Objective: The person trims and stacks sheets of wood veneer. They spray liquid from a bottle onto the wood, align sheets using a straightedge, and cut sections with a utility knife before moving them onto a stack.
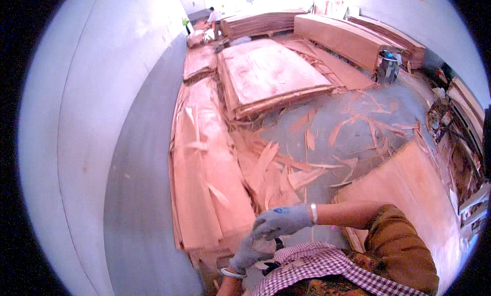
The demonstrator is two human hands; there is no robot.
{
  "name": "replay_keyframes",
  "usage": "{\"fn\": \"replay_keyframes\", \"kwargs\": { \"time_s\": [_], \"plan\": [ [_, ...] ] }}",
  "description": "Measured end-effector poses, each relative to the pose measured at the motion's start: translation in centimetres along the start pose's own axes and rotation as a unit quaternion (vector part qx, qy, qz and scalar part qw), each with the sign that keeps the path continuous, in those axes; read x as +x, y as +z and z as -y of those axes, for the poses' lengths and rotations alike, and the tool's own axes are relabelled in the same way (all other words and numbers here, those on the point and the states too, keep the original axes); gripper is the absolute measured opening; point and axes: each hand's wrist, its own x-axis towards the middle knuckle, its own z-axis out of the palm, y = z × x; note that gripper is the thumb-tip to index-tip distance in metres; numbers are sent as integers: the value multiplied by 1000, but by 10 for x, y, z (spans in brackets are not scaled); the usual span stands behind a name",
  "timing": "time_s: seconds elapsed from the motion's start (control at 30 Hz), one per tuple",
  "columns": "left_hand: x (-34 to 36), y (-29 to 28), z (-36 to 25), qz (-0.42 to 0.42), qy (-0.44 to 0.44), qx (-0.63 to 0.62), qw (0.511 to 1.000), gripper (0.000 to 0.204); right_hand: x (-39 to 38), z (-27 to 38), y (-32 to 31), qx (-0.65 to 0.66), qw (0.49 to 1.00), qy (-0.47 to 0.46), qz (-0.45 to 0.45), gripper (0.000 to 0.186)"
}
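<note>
Both my hands wear grey gloves and meet in front of my checked apron point(312, 260). My right hand point(284, 221) lies uppermost, its fingers curled down toward the other glove. Just below it, my left hand point(249, 255) is closed, close to the apron's edge. Between the gloves sits something small, pale and dark, too covered to name. Nearest to the hands is a long stack of thin wood veneer sheets point(225, 188), with loose strips on its top and ragged ends.
Torn veneer scraps point(266, 168) litter the grey floor. A broad veneer stack point(271, 73) stands ahead, and another sheet pile point(404, 193) is at right. Farther off are long stacks point(337, 37), a dark bin point(387, 68) and another person point(212, 17). A white wall point(87, 117) runs along the left.
</note>
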Motion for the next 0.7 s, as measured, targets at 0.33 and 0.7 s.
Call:
{"fn": "replay_keyframes", "kwargs": {
  "time_s": [0.33, 0.7],
  "plan": [
    [260, -35, -41, 155, 75, -83, 982, 76, -78, -89, -180, -227, 962, 150, 1, 17],
    [482, -46, -57, 121, 196, 44, 972, 81, -164, -217, -291, -144, 923, 301, -192, 32]
  ]
}}
